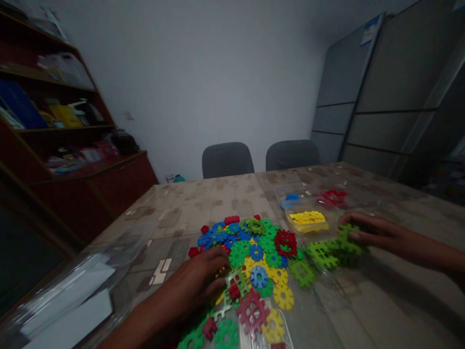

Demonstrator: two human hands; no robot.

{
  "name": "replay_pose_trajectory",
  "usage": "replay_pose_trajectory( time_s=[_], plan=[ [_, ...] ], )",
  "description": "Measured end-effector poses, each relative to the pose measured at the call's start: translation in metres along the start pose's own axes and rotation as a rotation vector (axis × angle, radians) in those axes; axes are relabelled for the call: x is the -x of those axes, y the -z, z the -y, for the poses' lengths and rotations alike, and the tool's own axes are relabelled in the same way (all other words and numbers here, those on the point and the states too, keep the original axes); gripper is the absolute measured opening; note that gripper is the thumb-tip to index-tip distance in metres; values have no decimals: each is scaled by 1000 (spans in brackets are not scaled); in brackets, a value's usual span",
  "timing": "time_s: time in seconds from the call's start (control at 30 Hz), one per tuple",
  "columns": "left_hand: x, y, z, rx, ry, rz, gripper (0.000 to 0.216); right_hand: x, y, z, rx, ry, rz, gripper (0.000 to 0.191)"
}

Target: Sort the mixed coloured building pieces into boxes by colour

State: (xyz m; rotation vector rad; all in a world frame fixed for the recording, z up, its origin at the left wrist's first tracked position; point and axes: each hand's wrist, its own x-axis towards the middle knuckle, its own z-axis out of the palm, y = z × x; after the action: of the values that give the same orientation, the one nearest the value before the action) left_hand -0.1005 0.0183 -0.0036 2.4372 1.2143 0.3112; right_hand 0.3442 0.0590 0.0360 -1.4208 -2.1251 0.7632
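On the table lies a heap of plastic interlocking pieces, with blue gear-shaped discs (259,277), green discs (240,254) and yellow discs (283,296) mixed together. My left hand (201,274) rests at the heap's left side, fingers bent and thumb apart, over some yellow pieces. Just beside it lie a pale green square piece (236,283) and a dark pink square piece (252,311). To the right, my right hand (370,231) pinches a green square piece (348,238) between thumb and fingers. Other green square pieces (322,255) lie under and left of it.
Behind my right hand stand clear plastic boxes with yellow pieces (308,219), blue pieces (291,198) and red pieces (333,196). A clear container (121,247) with white cards (72,295) lies at the left. Two grey chairs (227,160) are across the table (203,196).
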Motion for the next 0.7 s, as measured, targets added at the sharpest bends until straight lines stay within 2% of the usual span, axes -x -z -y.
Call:
replay_pose_trajectory(
  time_s=[0.13,0.27,0.4,0.7],
  plan=[
    [-1,2,-1,-1,-46,-61,17,-2,-8,4,-39,29,-1,24],
    [0,1,0,-22,-45,-59,19,-4,-13,5,-3,96,42,25],
    [0,-1,3,-37,-39,-50,18,-2,-9,3,-53,61,38,24],
    [0,-1,5,-30,-49,-56,18,0,-10,-9,-105,88,270,23]
  ],
)
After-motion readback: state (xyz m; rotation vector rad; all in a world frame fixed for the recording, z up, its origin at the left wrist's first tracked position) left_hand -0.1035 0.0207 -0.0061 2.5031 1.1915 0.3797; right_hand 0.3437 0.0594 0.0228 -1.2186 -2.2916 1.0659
